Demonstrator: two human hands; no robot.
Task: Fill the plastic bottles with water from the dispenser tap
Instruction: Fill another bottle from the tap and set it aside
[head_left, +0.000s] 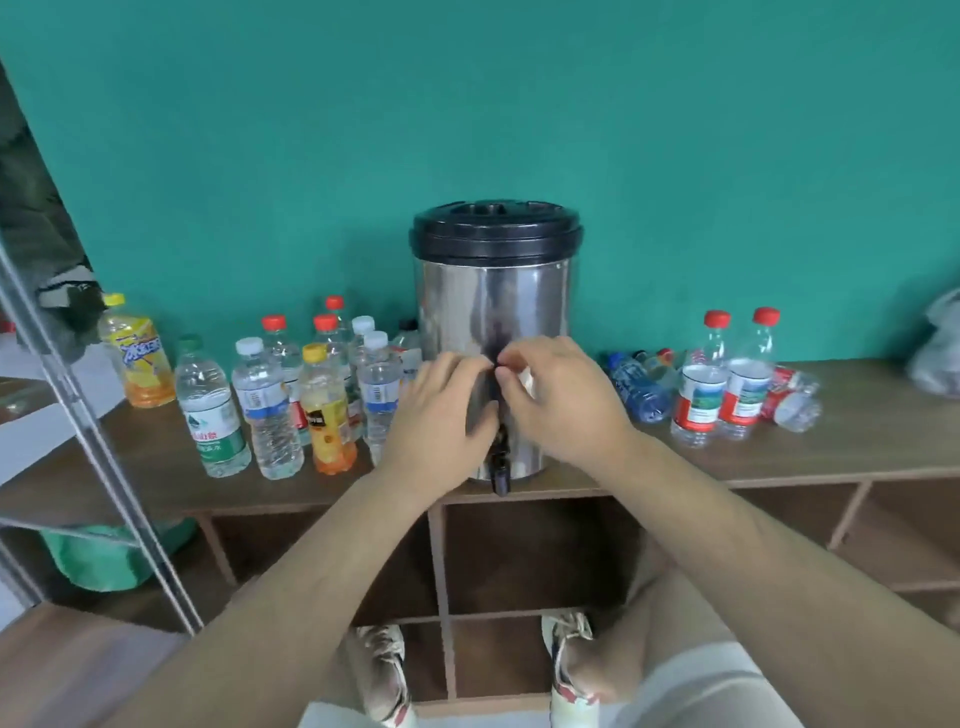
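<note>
Hold the light, thin-walled, easily crushed bottle (475, 410) gently at mid-body in the gripping left hand (441, 410), pinching its dark cap (500, 371) just above with the right hand (561, 400).

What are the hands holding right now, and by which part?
The left hand grips a blurred clear plastic bottle by its body; the right hand pinches its top. Cap on or off cannot be told.

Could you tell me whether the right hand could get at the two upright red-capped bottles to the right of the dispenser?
Probably yes: between the right hand and the red-capped bottles lies only a blue bottle on its side, low enough to pass over, though the fingers look busy.
</note>
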